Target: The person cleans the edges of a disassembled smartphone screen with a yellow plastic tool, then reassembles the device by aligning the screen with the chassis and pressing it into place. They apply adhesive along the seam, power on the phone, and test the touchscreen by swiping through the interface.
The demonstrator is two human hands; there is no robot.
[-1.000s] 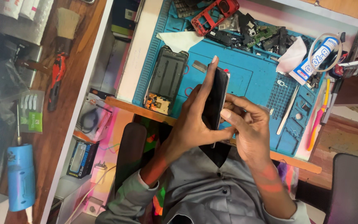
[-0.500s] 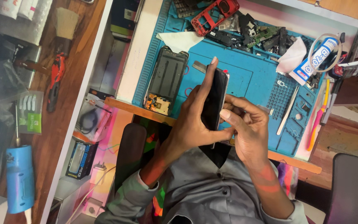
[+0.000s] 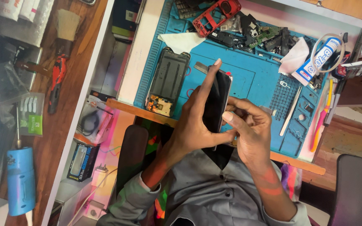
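Note:
My left hand [image 3: 191, 127] grips a black phone [image 3: 217, 98] held up on edge over the front of the blue work mat [image 3: 254, 77], with the index finger stretched along its back. My right hand [image 3: 250, 129] is against the phone's right edge, thumb and fingers pinched at its lower side. I cannot tell whether something small sits between those fingertips. An opened phone body [image 3: 168, 81] with its insides showing lies on the mat just left of my hands.
On the mat lie a flat metal pry tool [image 3: 200, 67], tweezers [image 3: 290, 111], a white cloth [image 3: 183, 42], a red phone frame [image 3: 216, 14], loose parts and a glue tube [image 3: 320, 58]. A blue cylinder [image 3: 21, 180] and a red-handled tool [image 3: 57, 79] lie at left.
My right fingers have shifted slightly along the phone's edge. The left hand and the phone stay nearly where they were.

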